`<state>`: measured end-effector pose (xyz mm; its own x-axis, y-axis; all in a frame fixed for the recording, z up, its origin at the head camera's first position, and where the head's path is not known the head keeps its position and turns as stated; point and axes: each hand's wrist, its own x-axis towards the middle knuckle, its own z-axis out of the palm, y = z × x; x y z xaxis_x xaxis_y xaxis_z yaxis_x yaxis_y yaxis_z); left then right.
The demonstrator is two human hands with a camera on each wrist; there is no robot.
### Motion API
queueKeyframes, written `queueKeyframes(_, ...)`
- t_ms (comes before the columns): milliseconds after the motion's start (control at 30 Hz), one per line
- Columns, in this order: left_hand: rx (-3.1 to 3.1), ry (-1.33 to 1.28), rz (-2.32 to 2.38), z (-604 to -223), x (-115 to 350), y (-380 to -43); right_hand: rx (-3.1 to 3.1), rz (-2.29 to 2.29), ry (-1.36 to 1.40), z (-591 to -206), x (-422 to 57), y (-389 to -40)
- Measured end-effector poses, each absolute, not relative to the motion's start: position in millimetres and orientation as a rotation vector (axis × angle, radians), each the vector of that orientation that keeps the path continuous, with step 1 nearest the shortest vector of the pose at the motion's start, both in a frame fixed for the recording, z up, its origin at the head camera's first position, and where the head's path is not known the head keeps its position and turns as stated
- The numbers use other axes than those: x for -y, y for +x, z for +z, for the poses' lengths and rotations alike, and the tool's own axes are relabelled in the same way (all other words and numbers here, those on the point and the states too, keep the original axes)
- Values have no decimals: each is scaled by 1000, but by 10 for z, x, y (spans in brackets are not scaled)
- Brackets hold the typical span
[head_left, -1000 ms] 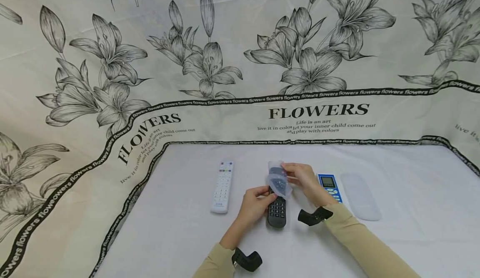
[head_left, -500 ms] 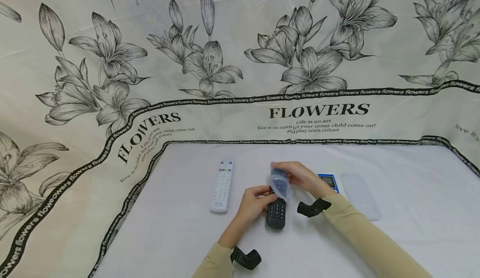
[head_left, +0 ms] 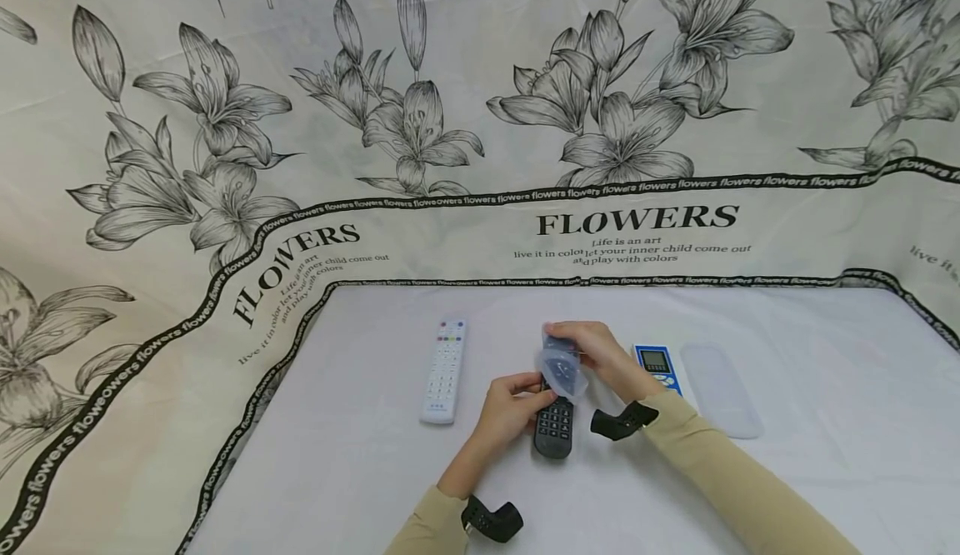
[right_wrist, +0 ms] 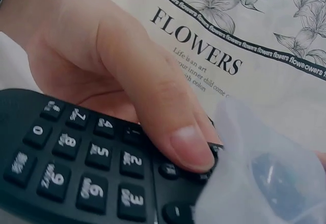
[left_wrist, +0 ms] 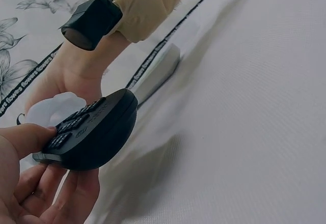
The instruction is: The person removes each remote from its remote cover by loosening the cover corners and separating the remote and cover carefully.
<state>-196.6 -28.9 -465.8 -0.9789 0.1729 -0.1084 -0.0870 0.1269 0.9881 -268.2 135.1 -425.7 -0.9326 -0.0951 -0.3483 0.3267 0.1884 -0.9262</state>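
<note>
On my feed the black remote [head_left: 553,440] is held above the counter [head_left: 360,472], its far end inside a translucent sleeve [head_left: 562,376]. The left hand [head_left: 504,409] pinches the remote; the right hand [head_left: 598,348] grips the sleeve's far end. I judge the sleeve is being worked on or off, which I can't tell; next calls for steady left support and even sliding. Beyond lie a white remote [head_left: 443,372], a blue-and-white remote [head_left: 656,362] and a flat clear cover [head_left: 722,392].

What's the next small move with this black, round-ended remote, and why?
Probably ease the flared translucent sleeve down the remote: its number keys lie bare, the left hand grips the remote, and the right hand holds the sleeve's far end.
</note>
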Motion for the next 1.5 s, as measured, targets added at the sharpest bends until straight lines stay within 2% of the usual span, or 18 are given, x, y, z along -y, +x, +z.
queueKeyframes(667, -2233, 104, 1967, -4663, 232, -1918, -1975, -1993, 358, -4260, -1383, -2715)
queueKeyframes(1000, -2234, 124, 2006, -4660, 259, -1940, -2028, -1902, 233, -4193, -1472, -2750)
queueKeyframes(1500, -2251, 139, 2056, -4553, 302, -1990, -1866, -2089, 190, -4188, -1505, -2656)
